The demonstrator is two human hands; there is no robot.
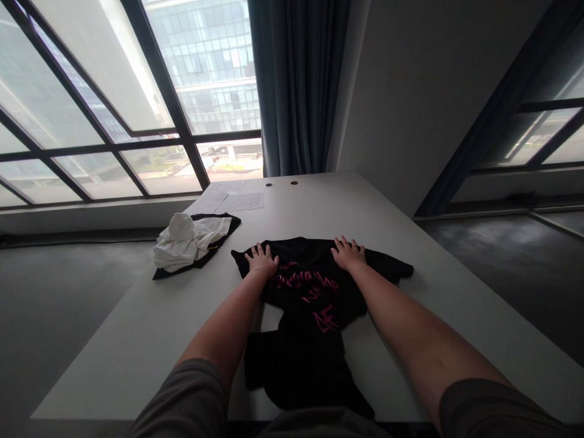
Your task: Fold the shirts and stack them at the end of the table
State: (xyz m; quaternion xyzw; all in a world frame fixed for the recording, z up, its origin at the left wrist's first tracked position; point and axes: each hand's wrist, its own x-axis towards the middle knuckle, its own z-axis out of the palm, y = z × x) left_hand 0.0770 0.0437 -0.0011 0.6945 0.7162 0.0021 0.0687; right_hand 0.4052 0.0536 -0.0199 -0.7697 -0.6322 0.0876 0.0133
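A black T-shirt [305, 304] with pink print lies crumpled on the white table [150, 347], with its lower part reaching toward the near edge. My left hand [262, 260] rests flat on the shirt's far left part, fingers spread. My right hand [349, 254] lies flat on its far right part, also with spread fingers. Neither hand grips the cloth. To the left of my left hand, a crumpled white cloth [188, 242] sits on a black garment [219, 243], apart from both hands.
Printed papers [239, 201] lie at the table's far end, beside two small round holes [281, 182] in its surface. Beyond the table stand large windows [104, 158] and a dark blue curtain [296, 85]. A grey floor [511, 274] lies lower down on both sides.
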